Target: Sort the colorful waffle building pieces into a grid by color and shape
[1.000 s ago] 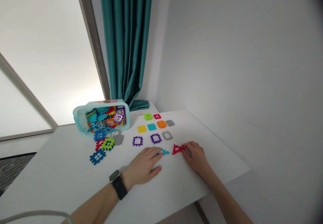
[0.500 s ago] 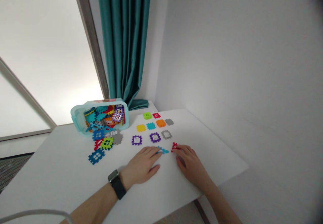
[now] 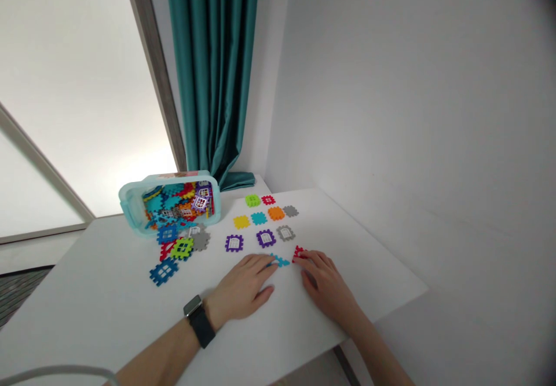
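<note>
My left hand [image 3: 241,286] lies flat on the white table [image 3: 278,328], fingers stretched out and thumb apart. Its fingertips rest on a light-blue triangular building tile [image 3: 281,261] with toothed edges, partly hidden under them. My right hand [image 3: 324,279] lies just to the right, its fingers extended and thumb apart. Under its fingertips is a red toothed tile [image 3: 299,252], mostly covered. A narrow gap separates the red tile from the blue one. Just beyond the hands lie two purple window tiles [image 3: 266,237] and a grey window tile [image 3: 285,233].
Farther back are yellow [image 3: 241,222], turquoise [image 3: 259,218], orange [image 3: 275,213], grey [image 3: 291,211], green [image 3: 252,200] and red [image 3: 268,200] tiles. A pale-blue tub [image 3: 134,218] lies tipped at left, tiles spilling toward a dark-blue tile [image 3: 164,271]. A wall [image 3: 391,200] borders the right.
My right hand has shifted slightly left with the red tile, narrowing the gap to the blue tile. My left hand stays where it was; the view has drifted a little.
</note>
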Action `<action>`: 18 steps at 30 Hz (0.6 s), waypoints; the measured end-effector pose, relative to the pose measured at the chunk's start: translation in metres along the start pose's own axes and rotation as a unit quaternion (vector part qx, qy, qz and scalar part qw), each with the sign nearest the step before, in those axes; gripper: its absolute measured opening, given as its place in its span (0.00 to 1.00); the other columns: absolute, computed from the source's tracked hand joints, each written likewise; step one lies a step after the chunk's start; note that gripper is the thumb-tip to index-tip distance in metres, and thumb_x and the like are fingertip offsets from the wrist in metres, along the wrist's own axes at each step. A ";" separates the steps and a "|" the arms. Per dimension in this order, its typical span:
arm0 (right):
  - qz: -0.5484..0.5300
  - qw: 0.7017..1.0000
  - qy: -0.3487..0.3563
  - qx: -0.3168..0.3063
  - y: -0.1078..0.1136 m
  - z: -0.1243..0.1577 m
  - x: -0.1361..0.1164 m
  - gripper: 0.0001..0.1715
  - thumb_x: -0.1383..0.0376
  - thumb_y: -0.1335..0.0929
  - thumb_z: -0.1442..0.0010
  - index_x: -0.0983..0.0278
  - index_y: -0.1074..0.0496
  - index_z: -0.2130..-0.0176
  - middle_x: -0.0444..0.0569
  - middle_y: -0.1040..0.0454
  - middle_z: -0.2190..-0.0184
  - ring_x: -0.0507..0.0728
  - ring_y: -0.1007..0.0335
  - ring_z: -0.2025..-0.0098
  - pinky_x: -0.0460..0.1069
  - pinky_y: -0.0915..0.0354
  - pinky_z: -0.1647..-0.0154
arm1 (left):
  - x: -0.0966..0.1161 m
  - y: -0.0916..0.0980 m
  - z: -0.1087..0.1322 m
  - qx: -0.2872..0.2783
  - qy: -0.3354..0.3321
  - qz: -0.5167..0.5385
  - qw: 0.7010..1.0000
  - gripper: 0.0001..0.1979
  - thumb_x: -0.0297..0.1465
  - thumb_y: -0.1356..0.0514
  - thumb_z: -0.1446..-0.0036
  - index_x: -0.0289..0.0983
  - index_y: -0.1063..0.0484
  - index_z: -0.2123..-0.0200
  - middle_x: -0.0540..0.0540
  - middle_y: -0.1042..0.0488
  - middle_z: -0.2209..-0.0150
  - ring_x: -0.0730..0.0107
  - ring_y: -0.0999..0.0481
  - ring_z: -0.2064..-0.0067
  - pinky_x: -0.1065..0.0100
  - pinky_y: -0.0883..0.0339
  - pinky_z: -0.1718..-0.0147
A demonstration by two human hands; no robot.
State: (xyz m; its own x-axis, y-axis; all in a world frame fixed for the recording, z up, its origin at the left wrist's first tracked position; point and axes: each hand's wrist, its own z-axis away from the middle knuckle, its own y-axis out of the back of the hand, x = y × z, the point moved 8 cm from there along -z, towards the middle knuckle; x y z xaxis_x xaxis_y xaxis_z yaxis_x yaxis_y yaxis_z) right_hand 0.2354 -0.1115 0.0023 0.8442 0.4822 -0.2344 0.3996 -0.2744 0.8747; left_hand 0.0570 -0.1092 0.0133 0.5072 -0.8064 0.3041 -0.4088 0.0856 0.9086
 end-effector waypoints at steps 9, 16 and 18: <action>0.003 1.000 -0.008 0.010 0.004 0.000 0.000 0.23 0.72 0.35 0.39 0.57 0.28 0.46 0.54 0.29 0.43 0.64 0.35 0.41 0.63 0.32 0.42 | 0.000 0.002 0.001 -0.004 0.009 0.006 1.000 0.24 0.33 0.44 0.34 0.39 0.38 0.36 0.38 0.35 0.35 0.54 0.34 0.36 0.51 0.38 0.37; 0.009 1.000 -0.016 0.011 0.004 0.000 0.000 0.22 0.72 0.35 0.38 0.58 0.28 0.46 0.53 0.28 0.43 0.64 0.35 0.41 0.63 0.32 0.42 | 0.000 0.001 0.001 -0.004 0.005 0.008 1.000 0.23 0.33 0.44 0.34 0.40 0.38 0.37 0.39 0.34 0.35 0.54 0.34 0.36 0.50 0.38 0.37; 0.010 1.000 -0.015 0.011 0.004 0.000 0.000 0.22 0.72 0.35 0.38 0.57 0.27 0.46 0.53 0.28 0.43 0.64 0.34 0.41 0.63 0.32 0.42 | -0.001 0.001 0.001 -0.002 0.005 0.007 1.000 0.23 0.33 0.44 0.34 0.40 0.37 0.37 0.39 0.34 0.36 0.54 0.34 0.36 0.49 0.38 0.37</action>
State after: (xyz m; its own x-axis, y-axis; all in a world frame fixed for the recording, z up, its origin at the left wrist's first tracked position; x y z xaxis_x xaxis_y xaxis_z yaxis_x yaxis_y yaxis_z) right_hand 0.2371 -0.1126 0.0053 0.8623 0.4514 -0.2294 0.3898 -0.3028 0.8697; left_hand 0.0553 -0.1091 0.0135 0.5100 -0.7988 0.3192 -0.4131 0.0980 0.9054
